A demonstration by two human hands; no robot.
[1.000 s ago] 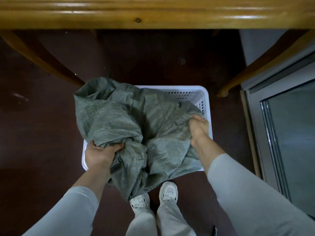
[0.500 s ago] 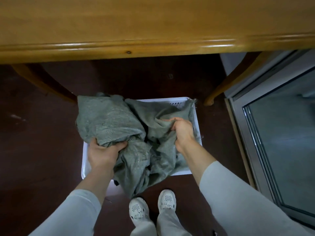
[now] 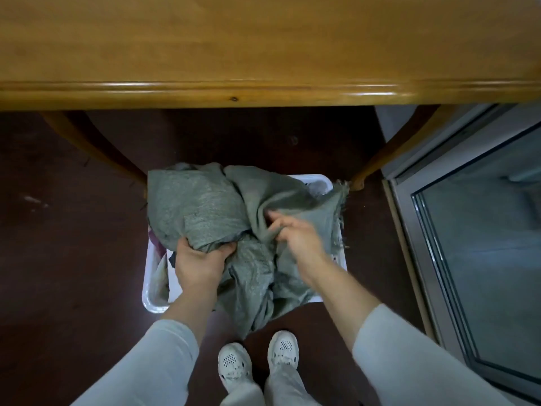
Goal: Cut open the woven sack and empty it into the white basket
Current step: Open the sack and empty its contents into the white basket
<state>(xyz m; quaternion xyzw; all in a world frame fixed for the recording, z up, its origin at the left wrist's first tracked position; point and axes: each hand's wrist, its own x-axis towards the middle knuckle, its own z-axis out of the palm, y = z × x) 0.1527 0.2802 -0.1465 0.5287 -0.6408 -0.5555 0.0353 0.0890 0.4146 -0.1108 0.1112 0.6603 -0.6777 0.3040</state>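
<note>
The grey-green woven sack (image 3: 202,206) lies crumpled over the white basket (image 3: 147,294) on the dark floor and hides most of it. My left hand (image 3: 199,262) grips a bunched fold at the sack's near left. My right hand (image 3: 298,232) pinches a fold near the sack's middle right, slightly blurred. A frayed sack edge (image 3: 341,194) hangs over the basket's far right corner. Bits of coloured fabric (image 3: 159,250) show inside the basket at its left side. The sack's lower end droops over the basket's near rim toward my shoes.
A wooden table (image 3: 263,54) spans the top of the view, its curved legs (image 3: 96,145) on both sides of the basket. A glass door with a metal frame (image 3: 474,230) stands at the right. My white shoes (image 3: 257,361) are just behind the basket.
The view tilted up, showing more of the tabletop. My right hand moved left along the sack, from its right edge to a fold near the middle. The sack is more bunched together.
</note>
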